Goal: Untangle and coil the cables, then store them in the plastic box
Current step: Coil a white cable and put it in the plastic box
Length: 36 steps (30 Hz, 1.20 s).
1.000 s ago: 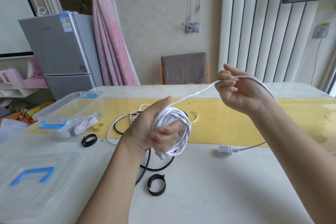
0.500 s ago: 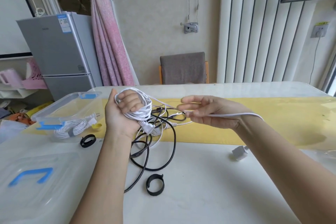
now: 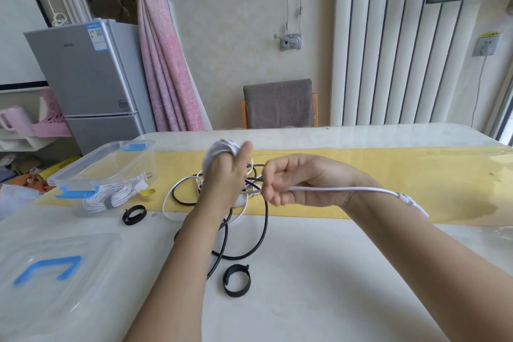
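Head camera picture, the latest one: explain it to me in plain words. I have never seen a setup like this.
There is no machine here. A person wears a camera on the head, so you look forward and down along their own two arms. The left hand has a white cable wound round its fingers as a coil. The right hand has the loose end of that cable in its grip, and the end runs back over the wrist. On the table lie a tangled black cable, two black straps and a clear lid. At the left stands the plastic box, with a bundled cable inside.
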### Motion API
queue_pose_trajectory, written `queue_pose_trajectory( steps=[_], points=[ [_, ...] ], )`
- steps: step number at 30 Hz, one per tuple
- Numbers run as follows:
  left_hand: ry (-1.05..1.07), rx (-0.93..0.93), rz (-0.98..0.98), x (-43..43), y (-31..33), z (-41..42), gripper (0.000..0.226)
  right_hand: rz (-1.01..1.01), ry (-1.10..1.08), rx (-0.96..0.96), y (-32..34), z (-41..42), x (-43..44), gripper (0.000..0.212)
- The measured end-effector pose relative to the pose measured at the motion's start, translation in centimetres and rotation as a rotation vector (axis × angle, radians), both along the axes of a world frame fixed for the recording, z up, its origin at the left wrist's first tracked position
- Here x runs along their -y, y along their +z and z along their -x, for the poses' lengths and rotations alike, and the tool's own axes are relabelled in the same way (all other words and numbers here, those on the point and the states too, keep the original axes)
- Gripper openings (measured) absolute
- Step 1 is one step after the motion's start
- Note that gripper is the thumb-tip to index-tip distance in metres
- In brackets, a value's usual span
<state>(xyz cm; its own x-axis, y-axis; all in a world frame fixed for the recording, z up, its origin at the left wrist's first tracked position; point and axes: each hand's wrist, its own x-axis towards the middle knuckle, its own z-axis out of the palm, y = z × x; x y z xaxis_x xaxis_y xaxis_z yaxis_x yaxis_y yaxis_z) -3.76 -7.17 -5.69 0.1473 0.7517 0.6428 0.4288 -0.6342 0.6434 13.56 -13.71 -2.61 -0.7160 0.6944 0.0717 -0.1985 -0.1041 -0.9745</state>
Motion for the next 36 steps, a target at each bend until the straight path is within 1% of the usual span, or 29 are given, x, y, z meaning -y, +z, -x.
queue_pose_trajectory(
  steps=[1, 2, 4, 5, 6, 8, 11, 13, 14, 17, 19, 21, 22, 23, 24, 26, 27, 29, 31, 32, 34, 36],
  points=[
    [-0.060, -0.096, 0.053, 0.3, -0.3, -0.3, 0.065, 0.016, -0.049, -0.080, 0.2, -0.3, -0.1, 0.031],
    [-0.151, -0.120, 0.177, 0.7, -0.5, -0.7, 0.068, 0.046, -0.106, -0.171, 0.6, -0.7, -0.2, 0.030],
    [-0.321, -0.099, 0.523, 2.1, -0.3, -1.5, 0.075, 0.152, -0.194, -0.371, 1.1, -1.6, -0.6, 0.014],
    [-0.365, -0.121, 0.660, 2.7, -0.1, -1.7, 0.075, 0.210, -0.209, -0.484, 1.3, -2.0, -0.9, 0.014],
    [-0.401, -0.165, 0.752, 3.0, 0.0, -1.9, 0.075, 0.257, -0.220, -0.588, 1.5, -2.4, -1.1, 0.019],
    [-0.523, -0.195, 0.881, 3.5, 0.1, -2.0, 0.078, 0.282, -0.281, -0.748, 1.8, -3.4, -1.1, 0.025],
    [-0.779, -0.180, 1.083, 3.6, 0.4, -1.5, 0.079, 0.247, -0.370, -0.922, 2.2, -5.4, -0.9, 0.025],
    [-0.981, -0.175, 1.168, 3.6, 0.9, -1.0, 0.077, 0.239, -0.456, -1.002, 2.2, -6.7, -0.7, 0.027],
    [-1.077, -0.145, 1.209, 3.5, 1.2, -0.7, 0.074, 0.227, -0.517, -1.008, 2.2, -7.2, -0.6, 0.030],
    [-1.244, -0.023, 1.285, 3.0, 1.8, -0.4, 0.061, 0.202, -0.668, -0.939, 2.3, -7.4, -0.4, 0.038],
    [-1.290, 0.038, 1.307, 2.8, 1.8, -0.1, 0.056, 0.198, -0.727, -0.874, 2.4, -7.0, -0.3, 0.036],
    [-1.286, 0.109, 1.312, 2.3, 1.7, 0.3, 0.053, 0.208, -0.759, -0.833, 2.4, -6.8, -0.4, 0.034],
    [-1.305, 0.155, 1.321, 2.1, 1.6, 0.5, 0.053, 0.205, -0.768, -0.809, 2.3, -6.8, -0.5, 0.035],
    [-1.366, 0.231, 1.343, 1.8, 1.6, 0.6, 0.052, 0.191, -0.779, -0.748, 2.2, -6.9, -0.6, 0.035],
    [-1.447, 0.342, 1.367, 1.7, 1.5, 0.7, 0.052, 0.155, -0.790, -0.629, 2.1, -6.9, -0.7, 0.036],
    [-1.561, 0.603, 1.365, 1.5, 1.6, 0.7, 0.049, 0.030, -0.771, -0.274, 1.3, -6.9, -1.2, 0.037],
    [-1.593, 0.719, 1.342, 1.5, 1.6, 0.8, 0.046, -0.019, -0.739, -0.104, 0.7, -6.7, -1.6, 0.036],
    [-1.626, 0.911, 1.294, 1.1, 1.5, 1.0, 0.046, -0.052, -0.655, 0.158, -0.8, -6.1, -2.3, 0.032],
    [-1.557, 1.039, 1.259, 0.7, 1.3, 1.2, 0.053, -0.111, -0.581, 0.378, -1.7, -5.0, -2.5, 0.026],
    [-1.481, 1.082, 1.228, 0.6, 1.3, 1.3, 0.055, -0.145, -0.557, 0.474, -1.9, -4.4, -2.5, 0.023],
    [-1.222, 1.184, 1.103, 0.5, 1.4, 1.5, 0.052, -0.207, -0.526, 0.615, -1.8, -3.0, -2.0, 0.020],
    [-1.017, 1.283, 0.975, 0.8, 1.7, 1.6, 0.051, -0.279, -0.493, 0.708, -1.5, -1.3, -1.3, 0.020]
  ],
)
